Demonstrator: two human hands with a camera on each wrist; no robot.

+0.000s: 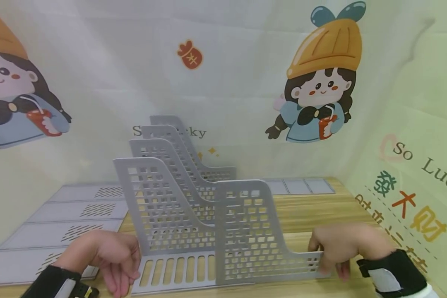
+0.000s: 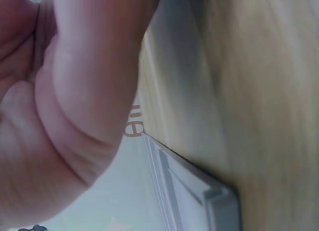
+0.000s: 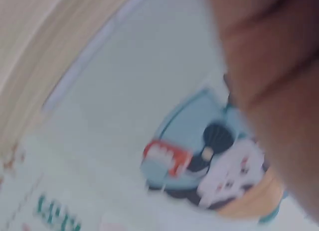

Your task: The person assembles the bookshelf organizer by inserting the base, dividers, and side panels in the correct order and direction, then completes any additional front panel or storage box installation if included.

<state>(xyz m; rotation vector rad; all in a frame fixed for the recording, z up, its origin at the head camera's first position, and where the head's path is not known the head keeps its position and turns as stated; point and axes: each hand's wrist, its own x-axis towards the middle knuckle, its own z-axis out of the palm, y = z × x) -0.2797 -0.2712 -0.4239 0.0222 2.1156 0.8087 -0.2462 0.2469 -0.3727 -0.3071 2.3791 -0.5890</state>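
While the grey perforated divider panel (image 1: 253, 236) stands upright at the near edge of the wooden table (image 1: 313, 215), the right hand (image 1: 340, 246) grips its low right end, fingers curled over the top edge and pinching the plastic. That panel stands on the slotted grey base plate (image 1: 175, 271), which lies flat on the table just left of the panel's foot. Left hand (image 1: 109, 256) sits at the base plate's left edge, fingers curled downward and close together; cannot tell whether they hold the plate or just rest beside it. Behind the front panel, four more dividers (image 1: 164, 178) of the same shape stand in a row, receding toward the backdrop. Left of the base plate, several flat grey panels (image 1: 70, 219) with slot patterns lie side by side on the table. More flat grey panels (image 1: 301, 186) lie at the table's far edge, behind and right of the front panel. Black wrist straps on both arms. Cartoon backdrop (image 1: 320, 82) with a girl in an orange hat hangs behind the table. Left wrist view: thumb and palm close up, blurred wood and a grey panel edge (image 2: 199, 191). Right wrist view too blurred, only skin and backdrop print.
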